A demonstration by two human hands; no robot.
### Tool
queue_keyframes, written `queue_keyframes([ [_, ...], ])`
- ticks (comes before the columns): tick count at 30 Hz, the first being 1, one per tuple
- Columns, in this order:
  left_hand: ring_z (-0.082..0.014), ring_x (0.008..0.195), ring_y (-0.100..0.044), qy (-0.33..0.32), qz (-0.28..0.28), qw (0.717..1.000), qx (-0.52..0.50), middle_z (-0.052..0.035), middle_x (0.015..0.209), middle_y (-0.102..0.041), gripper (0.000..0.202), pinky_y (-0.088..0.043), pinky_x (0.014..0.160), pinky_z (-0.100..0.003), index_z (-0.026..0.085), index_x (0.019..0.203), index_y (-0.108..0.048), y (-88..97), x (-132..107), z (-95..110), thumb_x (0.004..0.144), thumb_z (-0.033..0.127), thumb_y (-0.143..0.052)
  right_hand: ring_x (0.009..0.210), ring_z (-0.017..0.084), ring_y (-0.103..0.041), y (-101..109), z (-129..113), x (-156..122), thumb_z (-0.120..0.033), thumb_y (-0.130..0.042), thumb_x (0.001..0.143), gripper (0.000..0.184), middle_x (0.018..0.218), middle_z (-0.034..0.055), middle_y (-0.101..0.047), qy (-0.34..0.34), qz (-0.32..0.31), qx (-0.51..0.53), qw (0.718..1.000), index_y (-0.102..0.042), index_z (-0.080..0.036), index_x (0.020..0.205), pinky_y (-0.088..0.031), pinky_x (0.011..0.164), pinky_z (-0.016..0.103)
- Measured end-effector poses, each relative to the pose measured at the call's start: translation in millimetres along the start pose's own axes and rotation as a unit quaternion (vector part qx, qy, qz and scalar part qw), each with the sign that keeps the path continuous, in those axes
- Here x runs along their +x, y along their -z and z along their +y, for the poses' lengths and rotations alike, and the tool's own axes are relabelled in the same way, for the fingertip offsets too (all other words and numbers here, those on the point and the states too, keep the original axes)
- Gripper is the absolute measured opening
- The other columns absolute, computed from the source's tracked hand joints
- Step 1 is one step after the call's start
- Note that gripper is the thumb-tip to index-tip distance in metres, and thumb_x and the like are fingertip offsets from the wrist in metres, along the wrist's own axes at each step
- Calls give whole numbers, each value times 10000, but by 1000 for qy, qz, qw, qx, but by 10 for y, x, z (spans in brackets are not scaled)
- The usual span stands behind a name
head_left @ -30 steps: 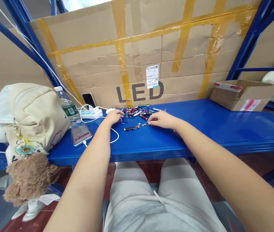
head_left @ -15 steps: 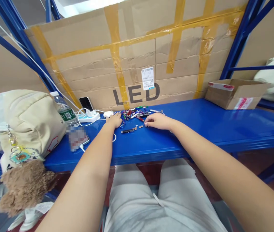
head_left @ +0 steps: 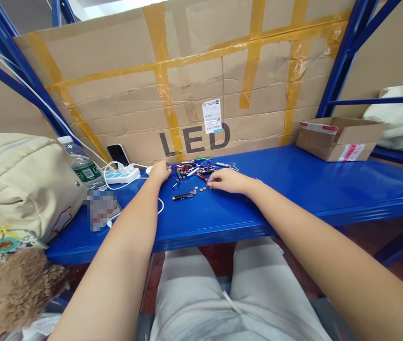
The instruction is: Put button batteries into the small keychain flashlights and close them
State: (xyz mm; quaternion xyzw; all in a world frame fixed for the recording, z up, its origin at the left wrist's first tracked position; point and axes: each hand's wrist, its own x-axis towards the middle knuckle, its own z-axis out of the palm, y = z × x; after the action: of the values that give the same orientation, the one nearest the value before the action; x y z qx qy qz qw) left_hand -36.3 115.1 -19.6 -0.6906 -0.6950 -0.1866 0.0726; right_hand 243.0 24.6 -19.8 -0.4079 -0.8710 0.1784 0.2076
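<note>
On the blue table (head_left: 294, 189), my left hand (head_left: 160, 171) is at the left edge of a pile of small metallic penlights or keychain-like sticks (head_left: 192, 169) in several colours. Its fingers curl in, and what they hold, if anything, is hidden. In front of the pile, my right hand (head_left: 227, 180) is closed, thumb and fingertips pinched low over the table at a small round disc. Several more small round discs (head_left: 201, 189), coppery and silvery, lie left of these fingertips. A black pen-shaped stick (head_left: 182, 196) lies beside the discs. A red stick (head_left: 201, 177) points from the pile towards my right hand.
At the left are a white power strip (head_left: 121, 175) with cables, a water bottle (head_left: 86, 168), a blurred-out phone (head_left: 102, 210) and a beige bag (head_left: 27, 184). A taped cardboard sheet (head_left: 123, 109) stands behind. An open cardboard box (head_left: 340, 139) sits at the right.
My left hand has gone from fingers stretched over the pile's left edge to fingers curled in. The right hand stays pinched by the discs. The view has shifted slightly right.
</note>
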Motion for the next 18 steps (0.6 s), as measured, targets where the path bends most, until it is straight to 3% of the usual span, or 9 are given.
queue_keyframes([
  [4, -200, 1103, -636, 28, 58, 996, -62, -105, 1198, -688, 350, -481, 939, -277, 141, 1185, -646, 97, -54, -135, 886, 218, -480, 918, 182, -653, -6, 18, 3, -282, -536, 870, 216, 973, 41, -733, 3, -1, 1, 1000, -725, -178, 888, -474, 832, 272],
  [9, -218, 1052, -656, 46, 94, 990, -94, -107, 1129, -715, 309, -491, 929, -302, 132, 1090, -692, 140, -90, -143, 861, 271, -539, 939, 187, -652, -3, 15, -12, -306, -534, 874, 239, 1001, 47, -730, -6, -1, 5, 1000, -726, -173, 926, -474, 849, 279],
  [13, -221, 1013, -664, 41, 79, 993, -83, -85, 1067, -732, 220, -505, 880, -290, 156, 983, -713, 79, -94, -76, 799, 225, -616, 969, 193, -644, 2, 8, -12, -329, -536, 877, 255, 1036, 50, -724, -13, -7, 7, 1000, -725, -177, 956, -474, 859, 283],
  [18, -221, 893, -682, 14, 12, 999, -29, -70, 930, -750, 99, -517, 802, -279, 174, 830, -726, 36, -68, -30, 751, 218, -686, 942, 193, -643, -27, 5, -2, -316, -522, 880, 243, 1003, 49, -722, -9, -11, -3, 1000, -718, -179, 925, -471, 839, 290],
])
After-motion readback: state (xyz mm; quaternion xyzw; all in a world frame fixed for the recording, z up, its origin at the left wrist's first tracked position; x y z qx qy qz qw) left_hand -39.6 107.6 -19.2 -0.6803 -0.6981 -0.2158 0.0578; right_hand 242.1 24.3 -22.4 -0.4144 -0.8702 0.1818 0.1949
